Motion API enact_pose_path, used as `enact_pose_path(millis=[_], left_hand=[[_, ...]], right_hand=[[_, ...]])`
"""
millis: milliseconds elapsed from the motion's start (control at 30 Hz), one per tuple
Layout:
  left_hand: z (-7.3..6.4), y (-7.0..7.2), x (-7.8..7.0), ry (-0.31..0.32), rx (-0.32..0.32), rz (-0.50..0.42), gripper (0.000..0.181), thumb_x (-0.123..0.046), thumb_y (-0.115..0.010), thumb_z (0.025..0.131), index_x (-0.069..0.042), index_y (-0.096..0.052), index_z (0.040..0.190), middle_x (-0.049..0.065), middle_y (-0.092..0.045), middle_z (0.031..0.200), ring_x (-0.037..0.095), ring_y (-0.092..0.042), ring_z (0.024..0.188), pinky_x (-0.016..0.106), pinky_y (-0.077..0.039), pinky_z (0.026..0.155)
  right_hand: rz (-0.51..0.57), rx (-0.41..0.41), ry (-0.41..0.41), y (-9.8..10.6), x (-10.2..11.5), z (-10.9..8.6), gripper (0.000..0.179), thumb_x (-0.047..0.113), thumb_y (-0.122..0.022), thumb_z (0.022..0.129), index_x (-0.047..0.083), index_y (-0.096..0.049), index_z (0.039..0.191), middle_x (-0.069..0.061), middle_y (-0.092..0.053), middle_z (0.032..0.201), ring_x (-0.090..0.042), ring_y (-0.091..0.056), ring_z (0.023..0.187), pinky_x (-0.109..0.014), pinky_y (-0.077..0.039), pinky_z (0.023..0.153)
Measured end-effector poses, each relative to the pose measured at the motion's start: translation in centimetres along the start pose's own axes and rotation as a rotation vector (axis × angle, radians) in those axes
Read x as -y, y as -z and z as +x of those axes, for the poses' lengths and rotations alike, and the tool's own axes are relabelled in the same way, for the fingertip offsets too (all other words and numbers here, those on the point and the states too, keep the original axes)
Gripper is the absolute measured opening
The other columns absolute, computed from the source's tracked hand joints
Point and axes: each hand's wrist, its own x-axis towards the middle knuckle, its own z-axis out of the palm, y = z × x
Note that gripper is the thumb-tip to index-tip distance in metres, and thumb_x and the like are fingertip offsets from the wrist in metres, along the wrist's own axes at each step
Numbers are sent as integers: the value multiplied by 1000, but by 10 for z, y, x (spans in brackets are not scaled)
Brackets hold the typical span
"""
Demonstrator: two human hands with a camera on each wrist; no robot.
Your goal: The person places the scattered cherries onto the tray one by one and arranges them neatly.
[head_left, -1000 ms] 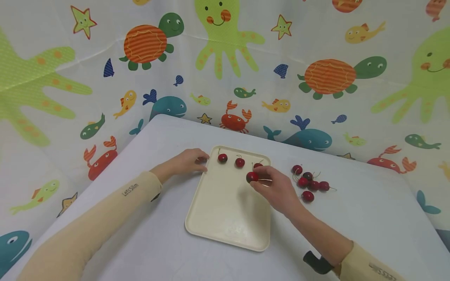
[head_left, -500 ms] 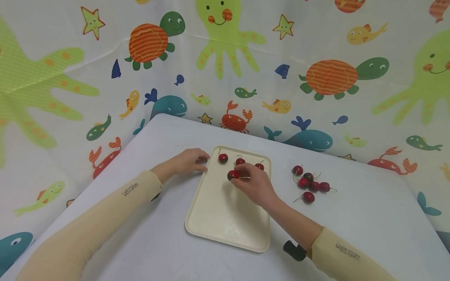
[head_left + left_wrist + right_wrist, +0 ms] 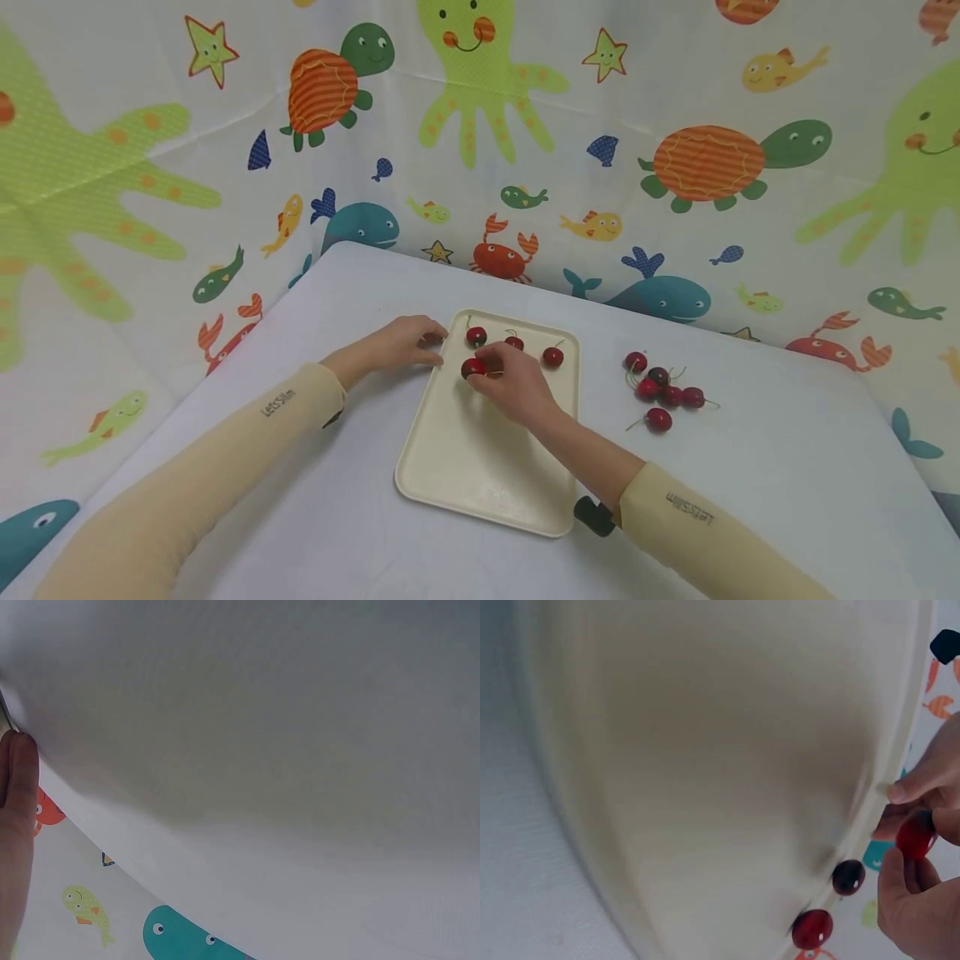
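A dark red cherry [image 3: 472, 368] is pinched between the thumb and fingers of my right hand [image 3: 517, 387], above the upper left part of the cream tray [image 3: 465, 475]. Just behind it, along the tray's far end, lie a left cherry [image 3: 476, 336], a middle cherry [image 3: 514, 342] partly covered by my right hand, and a right cherry [image 3: 552, 357]. My left hand [image 3: 408, 342] touches the tray's left edge with its fingertips and thumb. The right wrist view also shows the held cherry [image 3: 916, 834] up close.
Right of the tray, several stemmed cherries [image 3: 670, 396] lie in a loose group on the white table [image 3: 772, 467]. One nearer cherry [image 3: 659, 420] sits slightly apart. A curtain [image 3: 450, 192] printed with sea animals hangs behind the table.
My right hand has carried the held cherry leftward across the tray, from near the right cherry to in front of the left one. The left hand has stayed at the tray's edge.
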Motion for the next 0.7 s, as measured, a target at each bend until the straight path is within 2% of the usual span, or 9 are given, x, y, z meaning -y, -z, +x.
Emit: enact_pose_path(millis=[267,700], left_hand=[[0,0,1,-41,-6,17,53,-26,-71,80,-3,-53,124,12,-58,119,24,-54,108,39,-46,97],[1,2,-1,5,10,5,53,-27,-71,80,-6,-53,126,11,-57,122,24,-53,113,40,-44,99]], right_hand=[[-85,23,8,-8,2,11,35,25,-69,82,14,-59,114,-1,-64,102,-16,-59,93,-27,-53,81],[-146,7,22,-14,4,22,35,23,-69,81,11,-60,114,-3,-63,99,-16,-54,86,-25,-52,76]])
